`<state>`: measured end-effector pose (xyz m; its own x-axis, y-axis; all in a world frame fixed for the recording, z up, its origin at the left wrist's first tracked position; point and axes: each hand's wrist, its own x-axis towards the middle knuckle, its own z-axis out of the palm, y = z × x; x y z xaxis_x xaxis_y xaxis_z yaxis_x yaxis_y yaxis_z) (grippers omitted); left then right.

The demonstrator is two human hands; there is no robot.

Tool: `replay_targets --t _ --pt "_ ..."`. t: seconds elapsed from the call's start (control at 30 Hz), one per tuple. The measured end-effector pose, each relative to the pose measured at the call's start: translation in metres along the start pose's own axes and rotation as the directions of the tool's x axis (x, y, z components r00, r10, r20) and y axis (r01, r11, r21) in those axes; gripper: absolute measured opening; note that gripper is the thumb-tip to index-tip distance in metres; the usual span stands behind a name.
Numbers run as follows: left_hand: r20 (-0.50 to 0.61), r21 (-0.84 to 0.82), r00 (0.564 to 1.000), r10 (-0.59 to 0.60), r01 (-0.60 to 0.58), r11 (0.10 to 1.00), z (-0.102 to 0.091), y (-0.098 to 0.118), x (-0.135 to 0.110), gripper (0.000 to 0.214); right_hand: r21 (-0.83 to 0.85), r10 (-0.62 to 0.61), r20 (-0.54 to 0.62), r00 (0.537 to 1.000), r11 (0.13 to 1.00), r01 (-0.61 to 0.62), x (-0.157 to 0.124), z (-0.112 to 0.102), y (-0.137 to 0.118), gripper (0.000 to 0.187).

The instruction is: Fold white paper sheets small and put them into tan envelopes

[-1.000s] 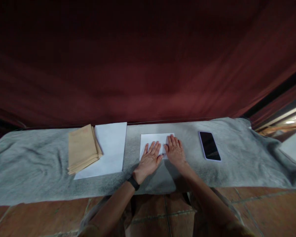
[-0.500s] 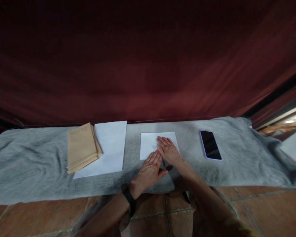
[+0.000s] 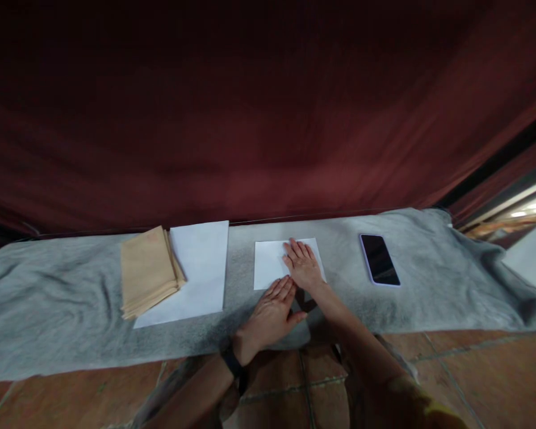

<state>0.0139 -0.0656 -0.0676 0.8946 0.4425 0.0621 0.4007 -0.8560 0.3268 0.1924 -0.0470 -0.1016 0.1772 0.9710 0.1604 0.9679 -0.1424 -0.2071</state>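
Note:
A white sheet of paper (image 3: 268, 260), apparently folded, lies flat on the grey cloth in front of me. My right hand (image 3: 304, 265) rests palm down on its right half, fingers stretched out and pointing away from me. At the near edge of the paper lies my left hand (image 3: 272, 313), also flat, its fingertips on that edge and its thumb spread to the right. The two hands are close together, the right one farther forward. Neither holds anything. Part of the paper's right side is hidden under my right hand.
To the left, a stack of brown paper envelopes (image 3: 146, 268) overlaps larger white sheets (image 3: 203, 268). A phone (image 3: 380, 260) in a lilac case lies on the right. The grey cloth (image 3: 71, 298) covers a narrow bench-like surface, with a dark red curtain (image 3: 250, 131) behind and tiled floor (image 3: 495, 369) in front.
My right hand has slid a little forward, away from me, over the paper. My left hand has stayed near the paper's near edge, and the two have parted slightly. The view shifted slightly.

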Motion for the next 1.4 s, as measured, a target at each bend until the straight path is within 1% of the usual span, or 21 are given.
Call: replay_targets --t 0.07,0.13,0.17,0.23,0.3,0.37,0.47,0.53,0.63,0.73,0.87,1.03,1.27,1.4 --pt "-0.022 -0.072 1.000 0.006 -0.008 0.997 -0.006 -0.005 0.003 0.048 -0.008 0.015 -0.009 1.000 1.000 -0.015 0.001 0.001 -0.001 0.051" --pt "-0.081 -0.141 0.995 -0.052 0.040 0.989 -0.011 -0.011 0.008 0.035 -0.017 0.013 -0.019 1.000 1.000 -0.013 0.000 0.002 0.000 0.051" --pt "-0.124 -0.161 0.987 -0.106 0.085 0.983 -0.013 -0.014 0.011 0.034 -0.020 0.010 -0.025 1.000 1.000 -0.010 0.000 0.003 0.000 0.051" --pt "-0.215 -0.156 0.953 -0.212 0.181 0.971 -0.013 -0.020 0.019 0.036 -0.025 0.002 -0.039 0.999 1.000 -0.003 -0.001 0.004 0.001 0.050" --pt "-0.267 -0.095 0.929 -0.257 0.240 0.966 -0.010 -0.027 0.028 0.040 -0.028 -0.005 -0.055 0.998 1.000 0.004 -0.001 0.006 0.001 0.050" --pt "-0.252 -0.006 0.929 -0.270 0.278 0.961 -0.005 -0.033 0.036 0.047 -0.031 -0.007 -0.066 0.998 1.000 0.005 -0.001 0.007 0.001 0.050" --pt "-0.194 0.113 0.930 -0.313 0.338 0.934 0.006 -0.044 0.046 0.057 -0.032 0.002 -0.084 0.996 0.999 -0.005 -0.001 0.007 -0.001 0.049" --pt "-0.188 0.165 0.919 -0.347 0.378 0.911 0.011 -0.051 0.051 0.060 -0.034 0.010 -0.096 0.995 0.999 -0.014 -0.001 0.007 -0.002 0.048" --pt "-0.209 0.209 0.891 -0.403 0.443 0.872 0.016 -0.058 0.056 0.063 -0.043 0.027 -0.105 0.994 0.999 -0.031 -0.002 0.007 -0.003 0.048" --pt "-0.234 0.229 0.861 -0.452 0.500 0.835 0.018 -0.062 0.060 0.067 -0.047 0.057 -0.124 0.991 0.997 -0.063 -0.004 0.009 -0.002 0.049" --pt "-0.250 0.237 0.841 -0.480 0.534 0.812 0.020 -0.063 0.062 0.072 -0.054 0.114 -0.158 0.981 0.991 -0.123 -0.007 0.012 0.004 0.053" --pt "-0.255 0.220 0.831 -0.494 0.547 0.808 0.021 -0.063 0.062 0.078 -0.065 0.176 -0.165 0.970 0.980 -0.189 -0.011 0.012 0.016 0.059" --pt "-0.247 0.215 0.827 -0.504 0.554 0.804 0.018 -0.061 0.061 0.079 -0.045 0.264 -0.121 0.957 0.962 -0.271 -0.015 0.005 0.025 0.065" --pt "-0.275 0.215 0.823 -0.497 0.556 0.803 0.019 -0.062 0.061 0.077 -0.021 0.276 -0.152 0.949 0.959 -0.283 -0.020 0.005 0.030 0.065"
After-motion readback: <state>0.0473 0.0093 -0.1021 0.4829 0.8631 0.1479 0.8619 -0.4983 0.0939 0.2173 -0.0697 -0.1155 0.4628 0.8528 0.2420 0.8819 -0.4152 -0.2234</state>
